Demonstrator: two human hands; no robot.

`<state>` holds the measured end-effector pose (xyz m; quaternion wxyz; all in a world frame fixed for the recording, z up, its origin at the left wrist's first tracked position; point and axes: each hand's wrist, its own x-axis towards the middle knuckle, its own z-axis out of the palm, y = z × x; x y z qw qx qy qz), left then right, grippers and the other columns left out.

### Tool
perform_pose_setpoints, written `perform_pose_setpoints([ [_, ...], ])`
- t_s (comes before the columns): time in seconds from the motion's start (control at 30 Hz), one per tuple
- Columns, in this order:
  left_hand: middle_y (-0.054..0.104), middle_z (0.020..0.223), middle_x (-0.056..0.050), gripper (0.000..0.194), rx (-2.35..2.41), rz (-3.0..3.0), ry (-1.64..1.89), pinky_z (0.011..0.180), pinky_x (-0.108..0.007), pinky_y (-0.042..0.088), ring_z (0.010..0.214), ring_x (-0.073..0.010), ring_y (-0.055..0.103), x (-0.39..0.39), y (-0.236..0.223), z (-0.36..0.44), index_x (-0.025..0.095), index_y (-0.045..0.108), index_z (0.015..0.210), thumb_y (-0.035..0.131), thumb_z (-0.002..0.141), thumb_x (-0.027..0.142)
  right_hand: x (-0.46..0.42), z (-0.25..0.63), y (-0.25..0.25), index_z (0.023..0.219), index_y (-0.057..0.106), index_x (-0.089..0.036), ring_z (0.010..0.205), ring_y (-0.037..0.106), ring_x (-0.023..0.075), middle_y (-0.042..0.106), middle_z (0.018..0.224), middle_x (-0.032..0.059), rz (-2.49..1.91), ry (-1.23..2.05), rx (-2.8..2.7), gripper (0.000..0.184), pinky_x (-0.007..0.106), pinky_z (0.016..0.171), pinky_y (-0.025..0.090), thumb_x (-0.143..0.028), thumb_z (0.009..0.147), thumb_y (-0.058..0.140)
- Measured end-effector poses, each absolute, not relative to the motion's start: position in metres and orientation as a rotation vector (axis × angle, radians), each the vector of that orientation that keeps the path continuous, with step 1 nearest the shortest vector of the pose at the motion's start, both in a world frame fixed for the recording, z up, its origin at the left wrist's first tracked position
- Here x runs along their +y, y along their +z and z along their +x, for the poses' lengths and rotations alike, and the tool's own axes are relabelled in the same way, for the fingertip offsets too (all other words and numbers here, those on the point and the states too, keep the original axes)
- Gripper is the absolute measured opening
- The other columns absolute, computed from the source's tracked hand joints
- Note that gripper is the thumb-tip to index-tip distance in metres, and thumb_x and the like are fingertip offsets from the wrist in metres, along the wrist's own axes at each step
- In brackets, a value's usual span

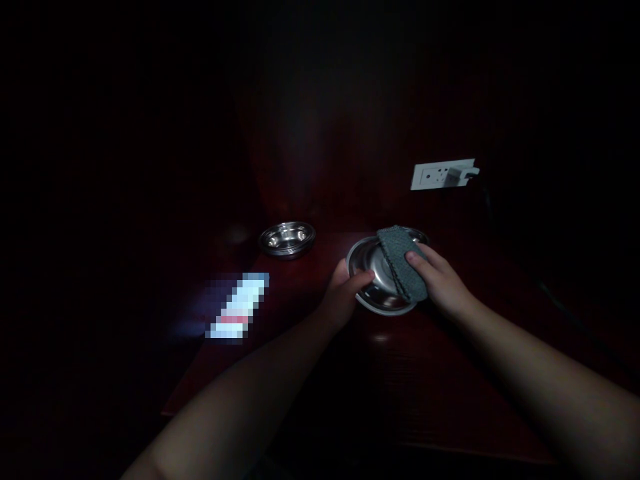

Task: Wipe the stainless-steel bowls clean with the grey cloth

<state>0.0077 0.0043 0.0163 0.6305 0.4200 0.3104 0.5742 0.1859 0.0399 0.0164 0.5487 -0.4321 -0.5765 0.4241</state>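
Bare forearms [240, 393] stretch over a red table [425, 387], a metal bowl [371, 255] between the hands: the left hand [342, 295] pinches its left side, thumb inside; the right hand [440, 279] clasps a gray cloth [397, 257], its long axis slanting across the bowl's right side.

Between the stacked bowls [287, 239] and the held bowl [376, 257], a gap opens over the tabletop [395, 380]; the left forearm [240, 400] bars its near side, the cloth [404, 263] its right.
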Motion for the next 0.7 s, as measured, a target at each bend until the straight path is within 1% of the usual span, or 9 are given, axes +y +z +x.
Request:
perform_pose_setpoints([
  [0.17, 0.063, 0.108, -0.009, 0.049, 0.693, 0.991, 1.321, 0.09, -0.039, 0.042, 0.105, -0.0266, 0.057, 0.0056, 0.0155, 0.0067, 0.017, 0.055, 0.112, 0.07, 0.067, 0.028, 0.0396, 0.185, 0.0172, 0.104, 0.062, -0.024, 0.087, 0.066, 0.0246, 0.071, 0.096, 0.0035, -1.008, 1.025, -1.36, 0.041, 0.037, 0.076, 0.052, -0.052, 0.074, 0.065],
  [0.4, 0.065, 0.1, -0.006, 0.048, 0.718, 0.986, 1.308, 0.088, -0.038, 0.043, 0.099, -0.0254, 0.059, 0.0051, 0.0168, 0.0056, 0.017, 0.056, 0.111, 0.07, 0.067, 0.028, 0.0414, 0.1838, 0.0145, 0.106, 0.062, -0.022, 0.087, 0.064, 0.0219, 0.07, 0.1, 0.0043, -0.971, 1.002, -1.393, 0.04, 0.035, 0.076, 0.051, -0.05, 0.078, 0.062],
  [0.6, 0.064, 0.109, -0.007, 0.047, 0.712, 1.005, 1.323, 0.092, -0.039, 0.041, 0.106, -0.0258, 0.057, 0.0008, 0.0192, 0.0047, 0.018, 0.055, 0.115, 0.067, 0.071, 0.029, 0.0416, 0.1812, 0.0153, 0.108, 0.06, -0.021, 0.091, 0.064, 0.0227, 0.069, 0.103, 0.0054, -0.947, 1.023, -1.383, 0.043, 0.036, 0.081, 0.05, -0.052, 0.078, 0.061],
  [0.7, 0.065, 0.106, -0.007, 0.046, 0.702, 1.032, 1.335, 0.092, -0.038, 0.041, 0.104, -0.0249, 0.058, 0.0017, 0.0185, 0.0032, 0.017, 0.056, 0.114, 0.068, 0.071, 0.028, 0.0404, 0.18, 0.0162, 0.11, 0.059, -0.02, 0.093, 0.064, 0.023, 0.069, 0.104, 0.006, -0.948, 1.034, -1.372, 0.046, 0.036, 0.082, 0.049, -0.054, 0.079, 0.059],
])
